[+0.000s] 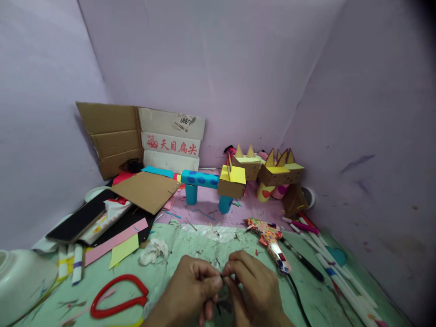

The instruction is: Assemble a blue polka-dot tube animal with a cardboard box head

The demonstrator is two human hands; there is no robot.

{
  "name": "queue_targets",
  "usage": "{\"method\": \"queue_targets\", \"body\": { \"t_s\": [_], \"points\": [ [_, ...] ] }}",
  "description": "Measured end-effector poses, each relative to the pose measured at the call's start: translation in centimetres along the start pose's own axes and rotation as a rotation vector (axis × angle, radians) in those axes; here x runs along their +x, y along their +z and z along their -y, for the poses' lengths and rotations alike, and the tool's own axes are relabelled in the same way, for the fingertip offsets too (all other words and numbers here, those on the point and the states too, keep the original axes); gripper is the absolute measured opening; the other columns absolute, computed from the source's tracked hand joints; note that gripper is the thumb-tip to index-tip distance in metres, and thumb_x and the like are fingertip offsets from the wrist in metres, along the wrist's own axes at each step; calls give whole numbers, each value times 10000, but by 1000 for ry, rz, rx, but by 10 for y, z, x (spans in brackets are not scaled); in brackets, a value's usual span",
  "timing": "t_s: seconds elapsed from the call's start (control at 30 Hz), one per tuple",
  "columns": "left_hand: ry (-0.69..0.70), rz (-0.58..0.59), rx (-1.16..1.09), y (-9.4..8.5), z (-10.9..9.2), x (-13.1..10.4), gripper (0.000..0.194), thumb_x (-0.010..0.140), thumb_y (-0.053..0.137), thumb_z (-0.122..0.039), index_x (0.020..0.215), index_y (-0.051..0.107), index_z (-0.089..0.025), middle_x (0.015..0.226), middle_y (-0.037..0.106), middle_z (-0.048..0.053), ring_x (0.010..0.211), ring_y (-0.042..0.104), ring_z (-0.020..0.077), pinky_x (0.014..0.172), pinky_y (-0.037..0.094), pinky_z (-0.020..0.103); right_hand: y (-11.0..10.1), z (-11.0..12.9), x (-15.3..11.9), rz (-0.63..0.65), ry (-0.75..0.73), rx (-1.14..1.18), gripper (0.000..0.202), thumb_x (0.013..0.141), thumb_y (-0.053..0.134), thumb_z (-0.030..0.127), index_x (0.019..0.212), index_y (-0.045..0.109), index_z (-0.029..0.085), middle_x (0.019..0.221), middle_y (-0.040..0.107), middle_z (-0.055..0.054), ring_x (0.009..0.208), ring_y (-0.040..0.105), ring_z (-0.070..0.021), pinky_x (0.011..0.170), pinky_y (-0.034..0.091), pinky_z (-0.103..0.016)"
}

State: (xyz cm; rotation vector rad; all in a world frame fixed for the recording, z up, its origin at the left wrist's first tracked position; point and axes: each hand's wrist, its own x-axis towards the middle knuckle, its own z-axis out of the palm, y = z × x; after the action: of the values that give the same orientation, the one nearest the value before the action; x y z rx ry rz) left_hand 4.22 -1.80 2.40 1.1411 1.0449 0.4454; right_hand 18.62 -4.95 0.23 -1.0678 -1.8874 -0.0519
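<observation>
My left hand (189,290) and my right hand (254,288) meet low in the middle of the view, fingertips pinched together on a small dark piece (221,278) too small to make out. They hover over the green mat (190,254). A patterned glue gun (270,240) lies just beyond my right hand, its black cord running down past my wrist. Red-handled scissors (117,297) lie to the left of my left hand.
A blue tube animal with a yellow-topped cardboard head (218,184) stands behind the mat, with more cardboard animals (272,170) to its right. Flattened cardboard boxes (139,138) lean on the back wall. Markers (334,268) lie at right, a white bowl (20,277) and paper strips at left.
</observation>
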Motion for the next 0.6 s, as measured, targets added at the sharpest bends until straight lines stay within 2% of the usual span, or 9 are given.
{"method": "queue_targets", "body": {
  "t_s": [0.1,0.17,0.27,0.33,0.4,0.47,0.53,0.6],
  "points": [
    [208,-153,194,1,1,0,276,632,576,-368,466,484,-169,394,382,-42,392,337,74,392,232,199,3,1,0,18,62,10,109,770,447,109,770,522,188,688,554,-30,607,551,-156,510,393,-249],
    [313,-188,221,-1,2,0,279,653,572,-346,464,480,-163,433,370,-38,448,329,79,429,229,205,-2,-2,1,80,144,34,95,786,454,145,783,535,195,691,567,-25,589,563,-152,508,414,-249],
    [311,-225,172,-9,-3,-4,268,688,553,-353,509,499,-162,427,360,-49,409,298,68,411,203,207,-26,-17,-1,197,291,-94,82,799,514,223,856,573,214,779,630,-30,643,617,-169,568,472,-273],
    [291,-313,124,-18,-11,-8,260,704,541,-365,547,514,-160,401,356,-63,367,270,54,389,184,196,-48,-33,-5,173,418,-279,121,805,526,316,833,595,221,791,664,-44,639,641,-198,544,479,-295],
    [280,-398,89,-31,-23,-13,268,704,544,-385,557,516,-162,362,353,-72,332,241,42,365,165,182,-66,-49,-9,156,574,-442,225,807,511,411,821,623,216,744,683,-59,583,648,-220,464,449,-295],
    [297,-441,88,-44,-40,-17,280,691,564,-396,544,510,-164,330,367,-70,305,233,35,344,165,169,-75,-61,-13,212,713,-497,307,793,505,486,772,634,208,677,687,-65,540,646,-237,425,423,-298],
    [333,-463,98,-57,-60,-19,280,663,592,-394,527,514,-162,316,389,-64,285,246,31,327,181,160,-73,-71,-16,276,800,-477,329,763,521,515,753,627,203,613,680,-59,524,645,-255,424,421,-311],
    [398,-481,92,-70,-84,-19,267,631,616,-379,513,528,-156,314,408,-58,277,275,34,315,202,156,-64,-78,-20,281,842,-451,319,737,534,496,782,628,194,588,679,-61,550,652,-285,460,442,-339]
  ]
}}
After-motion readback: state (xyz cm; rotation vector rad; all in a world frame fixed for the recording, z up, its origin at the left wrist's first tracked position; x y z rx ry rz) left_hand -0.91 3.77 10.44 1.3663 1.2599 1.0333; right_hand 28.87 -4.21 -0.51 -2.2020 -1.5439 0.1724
